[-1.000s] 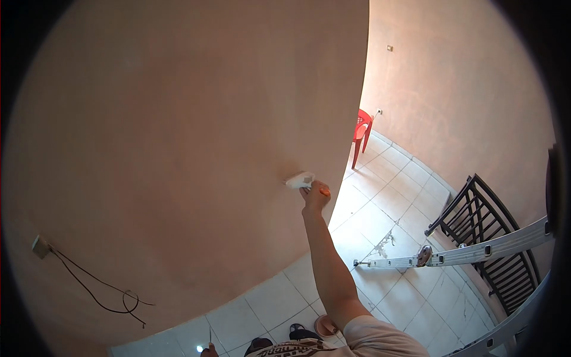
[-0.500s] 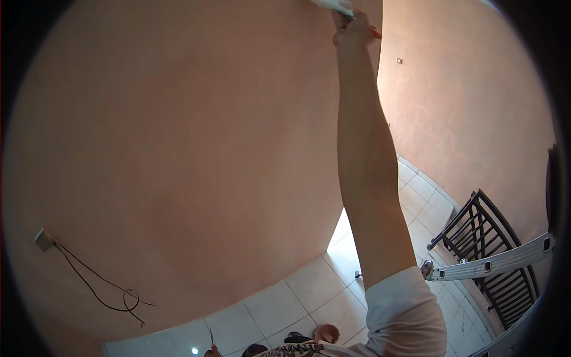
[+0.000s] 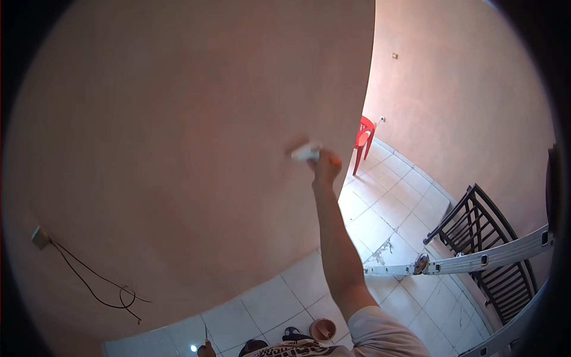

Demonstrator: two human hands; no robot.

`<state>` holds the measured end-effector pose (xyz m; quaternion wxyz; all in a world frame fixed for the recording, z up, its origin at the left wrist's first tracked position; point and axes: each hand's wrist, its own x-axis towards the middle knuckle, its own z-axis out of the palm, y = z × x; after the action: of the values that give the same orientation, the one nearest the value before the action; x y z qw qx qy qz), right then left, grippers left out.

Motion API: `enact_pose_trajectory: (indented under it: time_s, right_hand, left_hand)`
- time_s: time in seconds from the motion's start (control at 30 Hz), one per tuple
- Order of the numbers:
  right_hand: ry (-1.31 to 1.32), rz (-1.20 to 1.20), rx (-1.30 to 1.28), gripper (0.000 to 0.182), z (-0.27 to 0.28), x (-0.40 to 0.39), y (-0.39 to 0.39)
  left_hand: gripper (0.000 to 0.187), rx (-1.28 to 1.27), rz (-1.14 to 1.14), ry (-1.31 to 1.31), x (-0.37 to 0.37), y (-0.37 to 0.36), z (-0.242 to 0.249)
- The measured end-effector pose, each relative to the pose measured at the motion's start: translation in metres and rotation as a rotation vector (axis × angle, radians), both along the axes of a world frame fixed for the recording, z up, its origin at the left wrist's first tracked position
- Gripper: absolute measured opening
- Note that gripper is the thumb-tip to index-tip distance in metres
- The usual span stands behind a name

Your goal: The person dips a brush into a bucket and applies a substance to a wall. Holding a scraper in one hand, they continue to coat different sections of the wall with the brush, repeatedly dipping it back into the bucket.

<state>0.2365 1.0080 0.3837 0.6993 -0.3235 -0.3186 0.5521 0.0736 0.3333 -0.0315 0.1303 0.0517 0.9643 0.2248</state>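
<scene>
My right hand point(image 3: 326, 168) is closed around the orange-ended handle of a putty knife point(image 3: 306, 152). Its broad, pale head is smeared by motion and lies at the pinkish-brown wall point(image 3: 196, 149), near the wall's right edge. Low in the view, my left hand point(image 3: 206, 350) is wrapped round a thin, pointed tool point(image 3: 206, 332) that stands upright, seen edge-on. Its exact kind cannot be made out.
A metal ladder point(image 3: 458, 263) crosses the right side before a dark slatted metal piece point(image 3: 482, 238). A red chair point(image 3: 364, 140) shows past the wall's edge. On the tiled floor point(image 3: 279, 297) stands a reddish-brown bucket point(image 3: 323, 329). Loose wires point(image 3: 98, 291) hang from a wall box point(image 3: 41, 238).
My right hand has come down the wall with the putty knife, from the top of the view to mid-height, slightly leftward. The red chair has come into view. My left hand is nearly unmoved.
</scene>
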Motion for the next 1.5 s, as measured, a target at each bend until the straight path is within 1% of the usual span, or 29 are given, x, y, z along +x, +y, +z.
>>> enact_pose_trajectory:
  time_s: [0.07,0.1,0.13,0.17,0.2,0.23,0.27,0.33,0.37,0.43,0.53,0.6,0.63,0.73,0.77,0.83,0.87,0.93,0.97,1.03,1.07,1.13,1.17,1.2,1.23,1.3,1.4,1.47,1.5]
  right_hand:
    - [0.055,0.003,0.268,0.012,0.085,-0.010,0.016]
    - [0.132,0.010,0.336,0.011,0.139,-0.014,0.018]
    - [0.280,0.049,0.491,0.009,0.187,-0.017,0.028]
    - [0.383,0.125,0.529,0.014,0.240,-0.012,0.018]
    - [0.510,0.203,0.610,0.030,0.282,-0.012,0.019]
    - [0.591,0.213,0.632,0.036,0.320,-0.014,0.021]
    - [0.673,0.222,0.650,0.043,0.350,-0.015,0.023]
    - [0.768,0.269,0.604,0.044,0.385,-0.017,0.019]
    - [0.792,0.284,0.572,0.044,0.390,-0.023,0.019]
    - [0.837,0.307,0.500,0.045,0.388,-0.035,0.020]
    - [0.875,0.206,0.503,0.038,0.330,-0.068,0.019]
    - [0.731,0.276,0.602,0.025,0.241,-0.078,0.017]
    - [0.655,0.207,0.512,0.017,0.190,-0.080,-0.003]
    - [0.472,0.172,0.157,0.021,0.020,-0.063,-0.058]
    - [0.335,0.148,0.015,0.022,-0.023,-0.055,-0.076]
    - [0.285,0.142,-0.165,0.023,-0.083,-0.042,-0.091]
    - [0.239,0.114,-0.169,0.022,-0.085,-0.043,-0.088]
    - [0.133,0.060,-0.177,0.020,-0.076,-0.042,-0.084]
    - [0.047,0.059,-0.110,0.018,-0.060,-0.044,-0.073]
    - [-0.078,0.018,0.085,0.014,0.012,-0.051,-0.059]
    - [-0.051,-0.020,0.206,0.013,0.056,-0.059,-0.051]
    - [0.093,-0.001,0.438,0.010,0.151,-0.071,-0.036]
    - [0.276,0.129,0.644,0.014,0.197,-0.077,-0.026]
    - [0.351,0.185,0.678,0.018,0.251,-0.072,-0.044]
    - [0.508,0.042,0.605,0.021,0.298,-0.083,-0.048]
    - [0.536,0.268,0.784,0.025,0.360,-0.079,-0.050]
    - [0.553,0.315,0.764,0.027,0.356,-0.098,-0.036]
    - [0.569,0.342,0.734,0.021,0.290,-0.111,-0.026]
    - [0.551,0.293,0.693,0.023,0.246,-0.115,-0.031]
  left_hand:
    - [0.067,0.078,0.076,-0.007,0.002,0.008,0.003]
    - [0.068,0.076,0.078,-0.001,0.004,0.011,0.001]
    - [0.068,0.071,0.082,0.005,0.006,0.011,0.000]
    - [0.068,0.065,0.086,0.012,0.008,0.011,-0.001]
    - [0.068,0.068,0.098,0.024,0.012,0.011,-0.003]
    - [0.068,0.071,0.110,0.035,0.017,0.010,-0.006]
    - [0.068,0.071,0.123,0.046,0.022,0.009,-0.008]
    - [0.067,0.143,0.164,-0.010,0.034,0.003,-0.009]
    - [0.067,0.175,0.187,-0.040,0.042,-0.001,-0.009]
    - [0.067,0.086,0.200,-0.013,0.056,-0.010,-0.013]
    - [0.067,0.031,0.192,-0.062,0.067,-0.029,-0.014]
    - [0.067,0.009,0.168,-0.097,0.071,-0.042,-0.017]
    - [0.067,-0.008,0.151,-0.099,0.071,-0.047,-0.018]
    - [0.068,-0.056,0.118,-0.107,0.060,-0.057,-0.013]
    - [0.068,-0.062,0.113,-0.112,0.056,-0.054,-0.014]
    - [0.067,-0.059,0.028,-0.056,0.038,-0.057,-0.014]
    - [0.066,-0.053,-0.015,-0.023,0.026,-0.055,-0.013]
    - [0.065,0.019,0.052,-0.005,0.011,-0.050,-0.011]
    - [0.064,0.060,0.089,0.001,0.006,-0.045,-0.011]
    - [0.062,0.095,0.117,0.004,-0.005,-0.038,-0.009]
    - [0.061,0.110,0.135,0.004,-0.008,-0.037,-0.010]
    - [0.060,0.140,0.147,-0.019,-0.008,-0.035,-0.008]
    - [0.060,0.147,0.150,-0.031,-0.004,-0.038,-0.007]
    - [0.061,0.147,0.156,-0.035,0.000,-0.042,-0.007]
    - [0.063,0.150,0.160,-0.035,0.004,-0.043,-0.007]
    - [0.064,0.125,0.187,-0.028,0.012,-0.053,-0.016]
    - [0.064,0.119,0.202,-0.104,0.022,-0.068,-0.029]
    - [0.064,0.086,0.182,-0.123,0.030,-0.076,-0.028]
    - [0.064,0.071,0.173,-0.133,0.034,-0.079,-0.027]
